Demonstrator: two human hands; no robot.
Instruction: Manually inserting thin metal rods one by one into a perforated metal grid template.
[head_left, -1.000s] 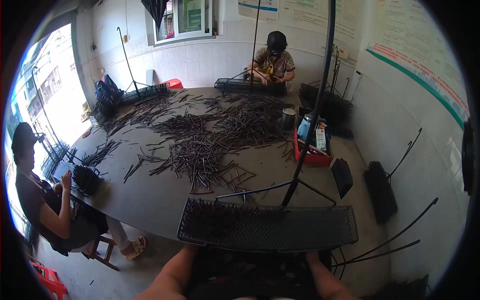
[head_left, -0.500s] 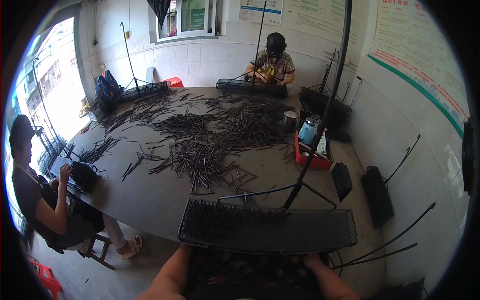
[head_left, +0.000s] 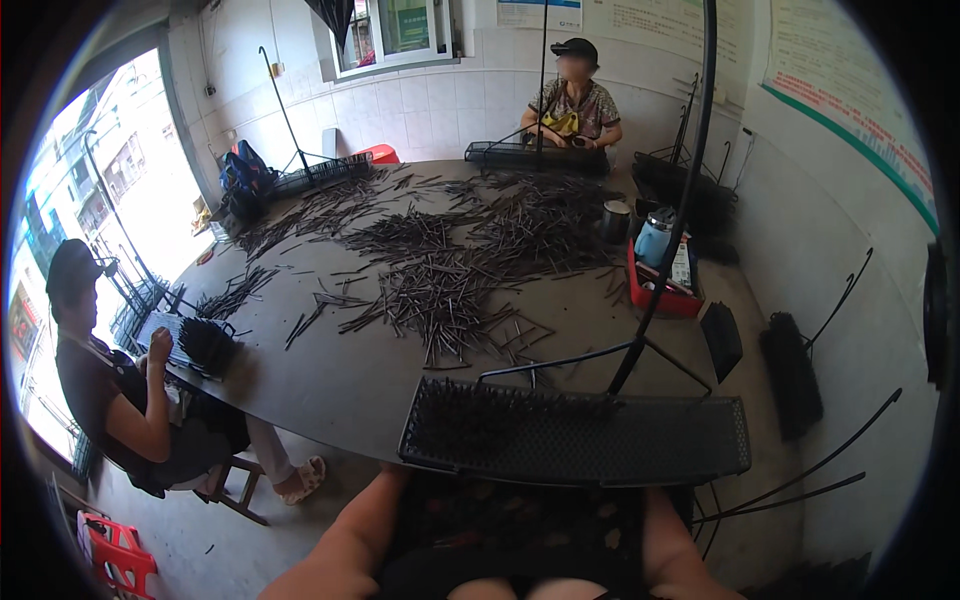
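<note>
A black perforated rectangular frame (head_left: 660,440) lies at the near edge of the table, right in front of me. Dark bristle tufts (head_left: 470,415) fill its left part, while the holes on its right side are bare. A long black rod (head_left: 665,270) rises from it on a wire bracket. My left hand (head_left: 394,478) reaches under the frame's left end, its fingers hidden. Beneath the right part, my right hand (head_left: 657,500) is mostly covered too. Whether either one grips anything is out of sight. Loose dark strips (head_left: 435,300) lie heaped beyond the frame.
A red basket (head_left: 665,298) holds a light-blue bottle (head_left: 655,238), beside a metal cup (head_left: 615,220). Co-workers sit at the left (head_left: 110,380) and far side (head_left: 575,110) with similar frames. Black brushes (head_left: 790,375) and hooked rods stand along the right wall.
The whole view has shifted, so the table and frame appear farther right. The far co-worker has raised their head. My hands stay under the frame.
</note>
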